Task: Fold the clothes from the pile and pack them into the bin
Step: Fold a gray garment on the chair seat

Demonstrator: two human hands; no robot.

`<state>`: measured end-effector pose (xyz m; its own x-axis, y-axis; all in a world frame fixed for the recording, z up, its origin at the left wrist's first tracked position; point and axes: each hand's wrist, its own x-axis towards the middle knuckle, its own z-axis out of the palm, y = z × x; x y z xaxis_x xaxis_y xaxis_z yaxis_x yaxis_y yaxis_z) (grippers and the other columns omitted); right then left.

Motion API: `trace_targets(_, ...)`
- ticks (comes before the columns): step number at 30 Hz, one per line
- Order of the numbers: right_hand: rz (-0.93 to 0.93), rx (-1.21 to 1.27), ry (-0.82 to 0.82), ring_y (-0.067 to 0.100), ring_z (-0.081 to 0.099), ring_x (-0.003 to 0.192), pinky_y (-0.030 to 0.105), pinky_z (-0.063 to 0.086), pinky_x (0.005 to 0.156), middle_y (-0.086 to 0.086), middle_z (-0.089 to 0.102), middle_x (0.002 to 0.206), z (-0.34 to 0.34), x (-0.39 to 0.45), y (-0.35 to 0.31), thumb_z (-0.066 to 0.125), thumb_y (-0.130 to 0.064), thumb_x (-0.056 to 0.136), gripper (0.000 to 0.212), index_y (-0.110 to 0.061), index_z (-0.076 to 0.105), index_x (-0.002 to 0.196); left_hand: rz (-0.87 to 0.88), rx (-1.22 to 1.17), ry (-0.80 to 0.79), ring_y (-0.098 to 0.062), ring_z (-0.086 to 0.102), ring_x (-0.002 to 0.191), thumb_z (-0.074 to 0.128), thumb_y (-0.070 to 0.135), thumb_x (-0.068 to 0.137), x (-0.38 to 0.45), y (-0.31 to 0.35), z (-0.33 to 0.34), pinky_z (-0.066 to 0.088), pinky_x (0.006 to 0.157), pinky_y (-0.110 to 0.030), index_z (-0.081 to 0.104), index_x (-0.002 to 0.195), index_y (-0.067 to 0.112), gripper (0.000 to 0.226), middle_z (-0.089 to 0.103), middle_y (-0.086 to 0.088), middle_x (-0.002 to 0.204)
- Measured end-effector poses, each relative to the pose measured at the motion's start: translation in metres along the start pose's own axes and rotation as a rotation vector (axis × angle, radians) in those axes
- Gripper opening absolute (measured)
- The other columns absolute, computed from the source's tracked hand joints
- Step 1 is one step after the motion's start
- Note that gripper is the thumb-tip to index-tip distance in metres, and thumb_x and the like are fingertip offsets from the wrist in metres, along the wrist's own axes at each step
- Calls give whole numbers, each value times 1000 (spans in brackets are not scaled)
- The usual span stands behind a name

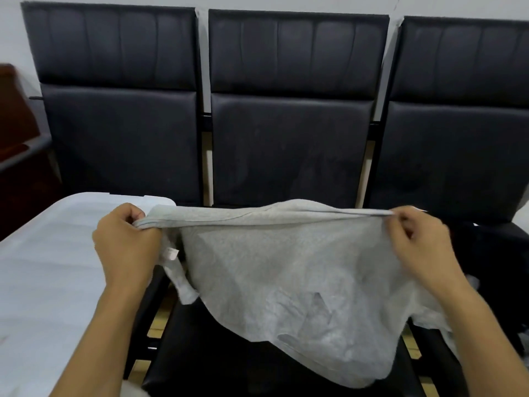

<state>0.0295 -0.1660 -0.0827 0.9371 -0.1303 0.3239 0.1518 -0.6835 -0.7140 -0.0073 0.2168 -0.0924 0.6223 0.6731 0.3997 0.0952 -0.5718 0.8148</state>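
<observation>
- Holding a grey garment (286, 267) stretched above the black seat (223, 353), left hand (126, 242) and right hand (423, 245) pinching its upper edge with curled fingers.
- Folding seems underway; next, probably lay it flat.

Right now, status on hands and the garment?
Left hand and right hand: grip on grey garment at top edge, stretched between them. Garment hangs over black seat, unfolded. Bin not visible. Nothing in the way.
</observation>
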Motion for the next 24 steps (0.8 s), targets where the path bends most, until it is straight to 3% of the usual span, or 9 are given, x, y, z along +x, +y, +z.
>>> trace_targets(3,250,487,-459,19,63,68,26,48,61,12,70,79,1,-8,-27,54,-22,100,27,-5,72,90,-57,155,-182,-26,53,77,62,-1,76,-9,6,12,44,78,-43,55,93,15,25,54,-3,88)
trace_targets(5,276,640,-573,28,51,66,29,39,57,18,59,81,11,-16,-44,56,-27,99,36,9,60,96,40,234,-314,-25,51,102,67,0,74,-23,21,19,38,93,-44,55,109,23,44,48,1,107)
trace_targets(8,308,948,-624,18,52,56,19,44,49,11,56,69,33,-31,-72,52,-24,98,27,-1,55,85,128,-202,-599,-14,62,93,75,10,80,-53,61,20,50,81,-35,60,95,23,25,61,-1,95)
trace_targets(10,298,1120,-641,19,67,77,23,55,67,14,69,85,46,-40,-85,48,-21,101,23,-2,58,94,129,-444,-805,-11,65,77,76,30,82,-72,85,17,53,70,-33,61,89,19,20,66,-2,81)
trace_targets(13,288,1236,-572,23,70,90,26,57,74,18,73,98,53,-47,-94,45,-24,104,26,-3,61,102,277,-343,-914,-9,68,79,77,28,82,-88,90,21,57,68,-27,58,100,24,27,69,5,88)
trace_targets(16,161,1086,-408,22,71,89,27,55,74,13,75,93,54,-45,-94,48,-22,102,21,-4,59,102,259,-265,-820,-9,65,74,60,8,90,-86,75,30,52,63,-25,65,96,24,18,68,5,81)
trace_targets(19,-69,615,-192,13,66,81,27,53,72,-2,69,87,55,-39,-77,59,-13,97,11,-20,57,104,286,-359,-808,-15,66,78,48,0,95,-83,72,30,53,68,-29,71,92,16,28,70,-1,81)
trace_targets(22,-285,404,-566,4,53,113,30,50,92,-15,51,117,53,-35,-64,68,-3,82,70,-44,46,135,319,-508,-938,-16,70,91,47,-2,97,-81,83,22,53,81,-22,72,93,7,28,73,-3,89)
trace_targets(24,-295,364,-869,7,54,119,34,51,98,-13,53,126,57,-39,-61,70,-9,83,54,-34,58,129,343,-516,-1005,-21,70,94,49,0,98,-79,83,20,54,83,-25,72,97,6,23,73,-5,92)
